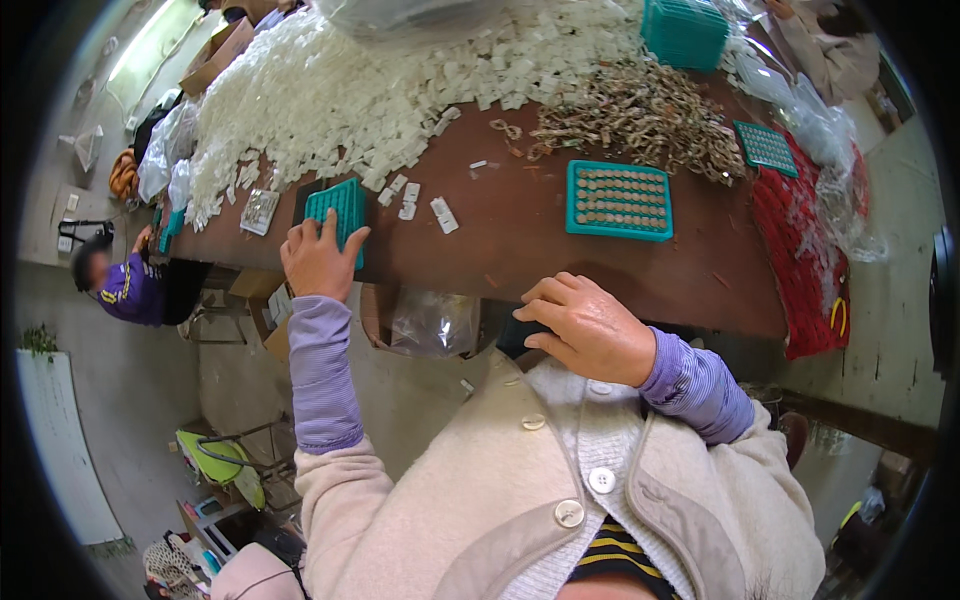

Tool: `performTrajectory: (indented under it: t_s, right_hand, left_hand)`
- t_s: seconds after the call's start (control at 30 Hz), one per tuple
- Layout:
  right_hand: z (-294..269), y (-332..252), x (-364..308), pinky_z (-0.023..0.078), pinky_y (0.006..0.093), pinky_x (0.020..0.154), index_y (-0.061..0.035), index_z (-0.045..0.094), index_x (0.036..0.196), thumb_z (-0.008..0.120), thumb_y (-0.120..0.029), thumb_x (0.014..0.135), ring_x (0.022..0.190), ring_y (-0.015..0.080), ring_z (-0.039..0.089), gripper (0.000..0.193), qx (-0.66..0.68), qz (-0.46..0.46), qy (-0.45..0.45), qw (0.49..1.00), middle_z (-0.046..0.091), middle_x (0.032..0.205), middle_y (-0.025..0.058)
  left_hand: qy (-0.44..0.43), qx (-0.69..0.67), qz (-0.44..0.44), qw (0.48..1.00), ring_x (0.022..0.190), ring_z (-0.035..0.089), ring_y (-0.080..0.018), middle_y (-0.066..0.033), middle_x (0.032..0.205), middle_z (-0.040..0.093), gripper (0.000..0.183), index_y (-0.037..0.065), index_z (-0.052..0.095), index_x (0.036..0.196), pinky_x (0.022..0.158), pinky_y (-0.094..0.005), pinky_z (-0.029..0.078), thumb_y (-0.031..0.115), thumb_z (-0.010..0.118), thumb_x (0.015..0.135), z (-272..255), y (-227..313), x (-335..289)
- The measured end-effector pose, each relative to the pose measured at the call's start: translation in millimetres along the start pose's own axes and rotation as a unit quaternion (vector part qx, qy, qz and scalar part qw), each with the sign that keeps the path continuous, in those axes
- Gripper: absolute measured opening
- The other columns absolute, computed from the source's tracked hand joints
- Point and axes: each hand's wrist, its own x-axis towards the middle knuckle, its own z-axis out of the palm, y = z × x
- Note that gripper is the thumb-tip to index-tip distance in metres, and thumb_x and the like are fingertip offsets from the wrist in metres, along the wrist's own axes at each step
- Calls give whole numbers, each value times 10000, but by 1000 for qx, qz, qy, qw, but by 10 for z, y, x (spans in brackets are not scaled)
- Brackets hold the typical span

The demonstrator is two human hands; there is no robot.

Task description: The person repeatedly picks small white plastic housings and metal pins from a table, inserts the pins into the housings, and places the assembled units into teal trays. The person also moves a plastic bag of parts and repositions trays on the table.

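Observation:
My left hand (318, 257) rests on the near side of a teal pegged or gridded plastic tray (343, 201). Its fingers spread over the tray top, with the thumb along the right side. My right hand (592, 322) is at the table's front edge, close to my body, with bent fingers. A dark object (513, 338) shows beside its fingertips; what the fingers hold is hidden. Right of the left-hand tray lie several small white plastic pieces (444, 215). A second teal tray (620, 202), filled with rows of round brownish pieces, sits farther right.
A large heap of white pieces (330, 95) covers the back of the brown table (500, 240). Brownish strips (640, 115) are piled at the right, near stacked teal trays (686, 32). Red cloth (800, 255) hangs at the right end. Below the edge is a plastic-lined box (432, 322).

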Motion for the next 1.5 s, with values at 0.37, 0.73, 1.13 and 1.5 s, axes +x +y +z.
performTrajectory:
  t_s: [0.37,0.73,1.13,1.5]
  right_hand:
    - [-1016,402,-848,555,465,907,-48,690,1151,763,-217,903,1012,367,669,309,11,3,71,997,666,1101,157]
    - [-3287,2602,-1168,548,490,971,16,736,1172,724,-416,932,1133,399,707,495,-224,494,216,812,732,1225,238]
    - [-3267,3490,-1215,585,454,919,63,770,1053,848,-332,700,1031,420,745,536,-204,544,229,781,739,1065,321]
    - [-3296,3404,-1079,525,488,1071,-15,740,1262,677,-230,893,1270,417,660,432,-132,581,223,771,702,1335,230]
  left_hand:
    - [-77,-112,-38,990,1445,439,-483,-288,1592,400,586,228,459,1570,1166,-556,396,452,612,1051,474,-175,29]
    - [4,-420,270,866,1153,675,-346,-196,1273,698,376,35,668,1348,1024,-420,501,137,689,986,-1151,2344,1152]
    - [-181,-322,286,884,1425,510,-348,-223,1529,487,992,43,436,1561,1163,-419,456,443,864,760,-833,6102,2807]
    - [-207,-435,325,814,895,746,-180,-108,960,790,276,27,785,983,824,-340,584,292,750,913,-254,6656,3088]
